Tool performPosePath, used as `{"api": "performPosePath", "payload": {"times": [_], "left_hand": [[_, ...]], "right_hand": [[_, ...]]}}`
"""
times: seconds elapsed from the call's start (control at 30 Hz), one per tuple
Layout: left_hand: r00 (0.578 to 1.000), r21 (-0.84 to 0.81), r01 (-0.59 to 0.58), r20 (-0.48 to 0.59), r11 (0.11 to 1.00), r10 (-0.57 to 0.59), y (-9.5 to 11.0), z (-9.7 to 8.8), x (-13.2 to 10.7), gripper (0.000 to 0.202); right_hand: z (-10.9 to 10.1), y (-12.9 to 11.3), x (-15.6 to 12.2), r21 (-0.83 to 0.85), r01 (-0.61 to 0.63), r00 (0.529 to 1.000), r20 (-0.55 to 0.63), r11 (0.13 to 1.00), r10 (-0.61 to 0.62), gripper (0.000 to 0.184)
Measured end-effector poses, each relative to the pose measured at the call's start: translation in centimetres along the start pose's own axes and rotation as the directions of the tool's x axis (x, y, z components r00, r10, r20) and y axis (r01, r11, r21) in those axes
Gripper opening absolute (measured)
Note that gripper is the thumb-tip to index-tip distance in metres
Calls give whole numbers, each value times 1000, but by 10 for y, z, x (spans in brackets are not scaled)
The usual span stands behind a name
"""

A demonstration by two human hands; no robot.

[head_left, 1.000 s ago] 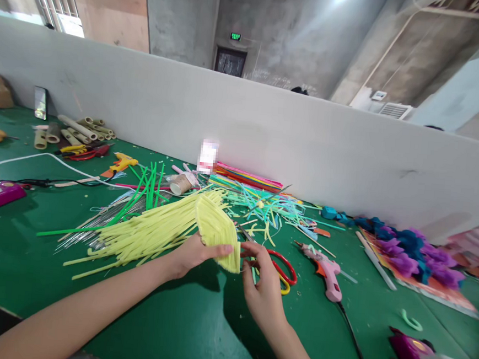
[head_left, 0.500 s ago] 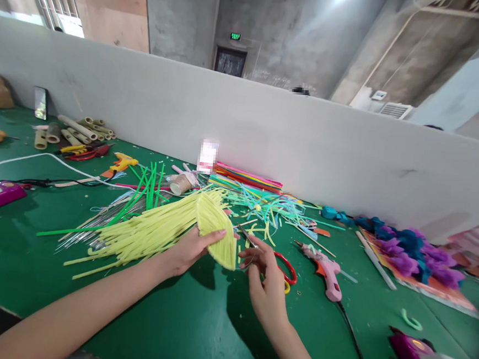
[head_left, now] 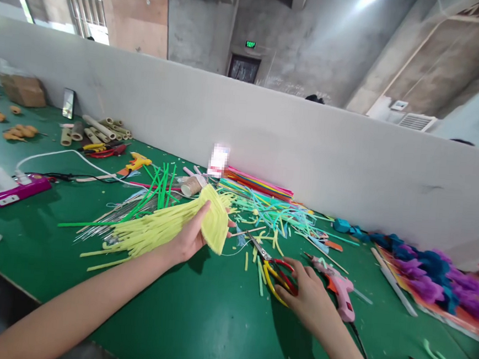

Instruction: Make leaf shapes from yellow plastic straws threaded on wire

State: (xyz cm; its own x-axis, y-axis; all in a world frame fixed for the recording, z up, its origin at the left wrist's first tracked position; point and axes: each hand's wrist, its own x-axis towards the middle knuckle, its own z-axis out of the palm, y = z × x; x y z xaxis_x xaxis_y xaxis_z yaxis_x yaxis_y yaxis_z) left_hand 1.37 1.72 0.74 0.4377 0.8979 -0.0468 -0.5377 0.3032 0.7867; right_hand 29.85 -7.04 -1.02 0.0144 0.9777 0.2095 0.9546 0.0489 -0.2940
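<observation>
My left hand is closed around a flat, fan-shaped piece of yellow pipe cleaners, its thumb on the front face. A bundle of long yellow pipe cleaners lies on the table just behind and left of that hand. My right hand has its thumb and fingers on the red and yellow handles of a pair of scissors, whose blades point toward the yellow piece. Short yellow offcuts and a thin loose thread lie between the hands.
A pink glue gun lies right of my right hand. Green pipe cleaners, a yellow glue gun and bamboo tubes sit left. Purple and blue fluffy pieces rest at the right. A white partition borders the green table.
My right hand has moved right, from beside the yellow piece to the scissors' handles. The yellow piece is tilted differently in my left hand. The view has turned slightly left.
</observation>
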Motion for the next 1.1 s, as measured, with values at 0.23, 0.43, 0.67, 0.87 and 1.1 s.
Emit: {"api": "performPosePath", "payload": {"times": [0.23, 0.43, 0.67, 0.87, 1.1], "left_hand": [[996, 1, 36, 76, 999, -36, -3, -11, 6, 78], [996, -6, 71, 62, 997, -70, -2, -19, 11, 77], [999, -21, 47, 15, 999, -46, -1, -21, 13, 74], [999, -43, 25, -22, 999, -26, -1, -22, 15, 71], [997, -131, -2, -79, 991, -8, 1, -31, 20, 60]], "right_hand": [[14, -1, 3, 10, -86, 994, 68, 996, 85, 48], [3, -13, 5, 101, -151, 976, 172, 983, 132, 60], [11, -28, 2, -101, -143, 977, 144, 985, 157, 55], [14, -35, 0, -58, -106, 985, 133, 993, 112, 46], [9, -25, 6, 754, -208, 921, -62, 623, 383, 66]]}}
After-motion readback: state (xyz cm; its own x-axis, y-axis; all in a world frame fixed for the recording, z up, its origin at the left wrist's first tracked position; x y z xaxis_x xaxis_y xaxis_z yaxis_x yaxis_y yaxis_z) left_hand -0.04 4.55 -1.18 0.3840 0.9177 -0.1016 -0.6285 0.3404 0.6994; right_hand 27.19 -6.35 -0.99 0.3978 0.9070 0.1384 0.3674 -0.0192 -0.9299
